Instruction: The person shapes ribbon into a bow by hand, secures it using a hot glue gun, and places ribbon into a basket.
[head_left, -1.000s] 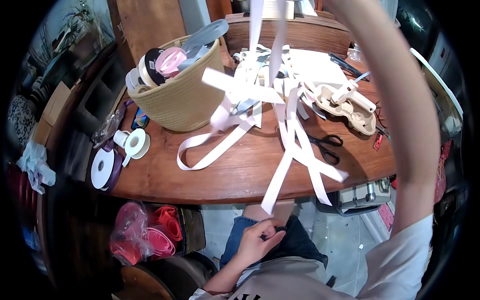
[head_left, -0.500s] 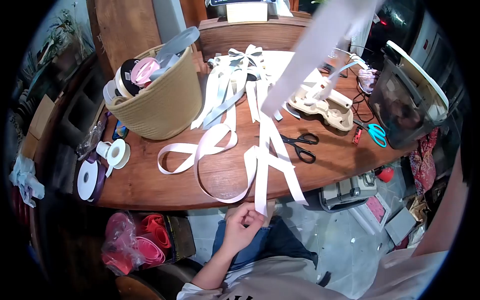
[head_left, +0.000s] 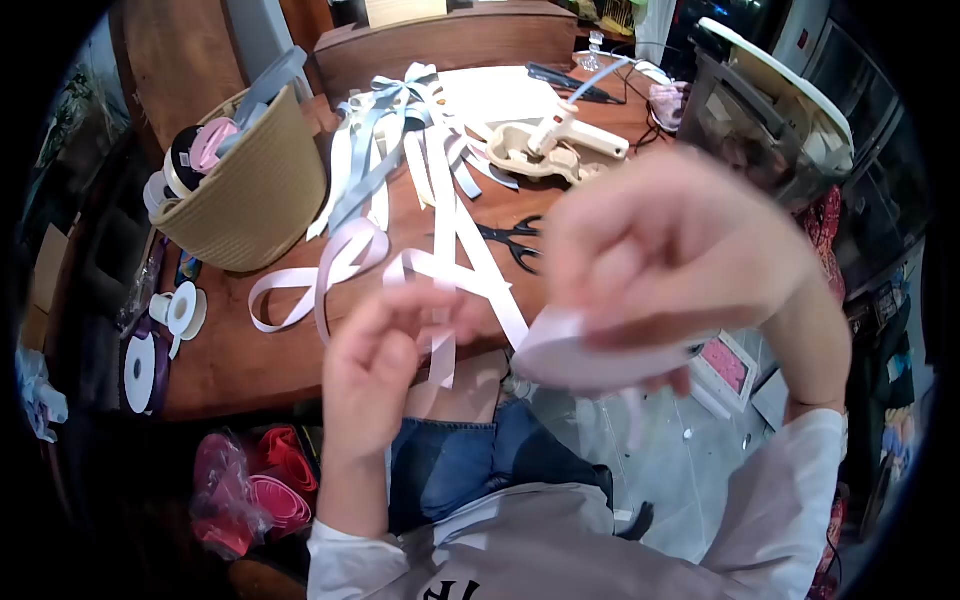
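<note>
My right hand [head_left: 680, 250] is closed round a roll of pale pink ribbon [head_left: 570, 350], blurred by motion above the table's front edge. My left hand [head_left: 385, 350] is raised to its left, fingers bent and apart, in front of a ribbon end; whether it touches the ribbon is unclear. Pale ribbon strips [head_left: 478, 255] run over the table towards the front edge. A looped ribbon [head_left: 285, 298] lies left of them. Behind lie grey-blue and cream ribbon bows [head_left: 400, 95]. Black scissors [head_left: 520, 240] are partly hidden by my right hand.
A woven basket [head_left: 250, 190] with ribbon rolls stands at the left, near ribbon spools [head_left: 183, 310]. A glue gun [head_left: 570, 133] rests on a cardboard tray [head_left: 510, 150]. A lidded plastic bin [head_left: 750, 130] stands at the right. Red rolls [head_left: 280, 500] lie below the table.
My right hand has come down into view with the ribbon roll. My left hand has risen from the ribbon's lower end and its fingers have spread. The view has shifted to the right.
</note>
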